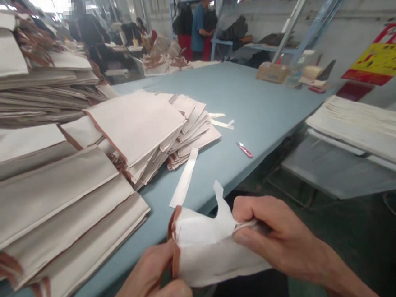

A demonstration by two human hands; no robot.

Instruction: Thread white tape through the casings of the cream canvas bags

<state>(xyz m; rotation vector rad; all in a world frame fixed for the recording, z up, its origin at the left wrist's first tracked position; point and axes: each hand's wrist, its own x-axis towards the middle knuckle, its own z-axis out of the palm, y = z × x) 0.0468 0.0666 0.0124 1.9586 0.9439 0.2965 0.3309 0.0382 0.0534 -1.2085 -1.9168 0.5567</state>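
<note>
A cream fabric piece (223, 264) with a brown edge hangs between my two hands, in front of the table's near edge. My left hand (156, 278) is closed on its brown-bound end. At the other end my right hand (275, 233) pinches the fabric, thumb against bent forefinger. Along the top of the piece lies a white, paper-like strip (198, 227), whose torn-looking tip sticks up beside my right fingers. Whether anything else is inside the right fist is hidden. Just beyond, a loose white strip (185, 178) lies on the table.
Stacks of cream fabric pieces (138, 123) with brown edges cover the left of the blue-grey table (244, 91). Small pink-handled thread snips (244, 149) lie near its right edge. A cardboard box (272, 73) stands farther back. More cream fabric (363, 132) is at right. People work behind.
</note>
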